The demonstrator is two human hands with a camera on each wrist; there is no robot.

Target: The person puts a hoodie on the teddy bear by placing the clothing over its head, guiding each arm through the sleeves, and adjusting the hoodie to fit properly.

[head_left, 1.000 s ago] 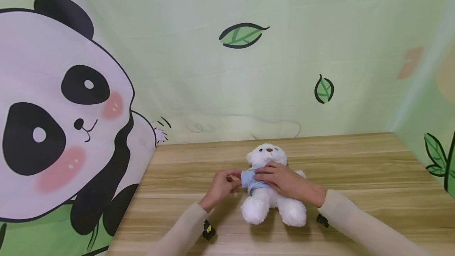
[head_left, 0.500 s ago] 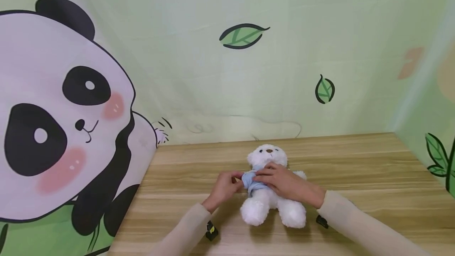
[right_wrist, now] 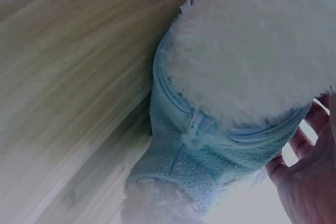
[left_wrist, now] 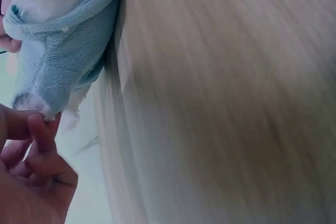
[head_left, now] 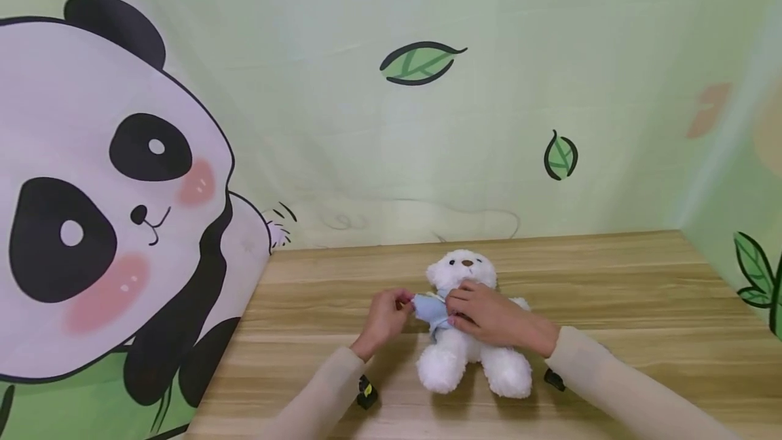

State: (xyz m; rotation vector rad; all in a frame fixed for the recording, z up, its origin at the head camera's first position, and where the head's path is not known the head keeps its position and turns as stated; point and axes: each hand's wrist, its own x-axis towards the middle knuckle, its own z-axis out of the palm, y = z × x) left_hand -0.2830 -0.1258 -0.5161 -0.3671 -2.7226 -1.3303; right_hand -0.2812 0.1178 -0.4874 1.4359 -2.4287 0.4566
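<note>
On its back on the wooden table lies a white plush teddy bear [head_left: 442, 362], wearing a light-blue shirt [head_left: 430, 311]. My left hand [head_left: 386, 321] pinches the end of the shirt's sleeve on the bear's left-hand side in the head view. White fur shows inside that sleeve's opening [left_wrist: 32, 100] in the left wrist view. Across the bear's chest, my right hand [head_left: 491, 314] has its fingers bent onto the shirt front, thumb below, gripping the cloth. In the right wrist view, the fingers [right_wrist: 302, 142] of that hand press against the shirt's side. Much of the bear's chest is hidden under the right hand.
The wooden table [head_left: 623, 290] meets a green wall sheet [head_left: 489, 121] printed with leaves and a large panda [head_left: 177, 107]. A small black device [head_left: 366, 392] with a yellow mark sits by the left wrist, another black device [head_left: 554, 379] by the right.
The left hand has drawn the sleeve end out to the left and slightly up. The right hand's fingers, flatter on the chest before, are now more bent, with the thumb showing below.
</note>
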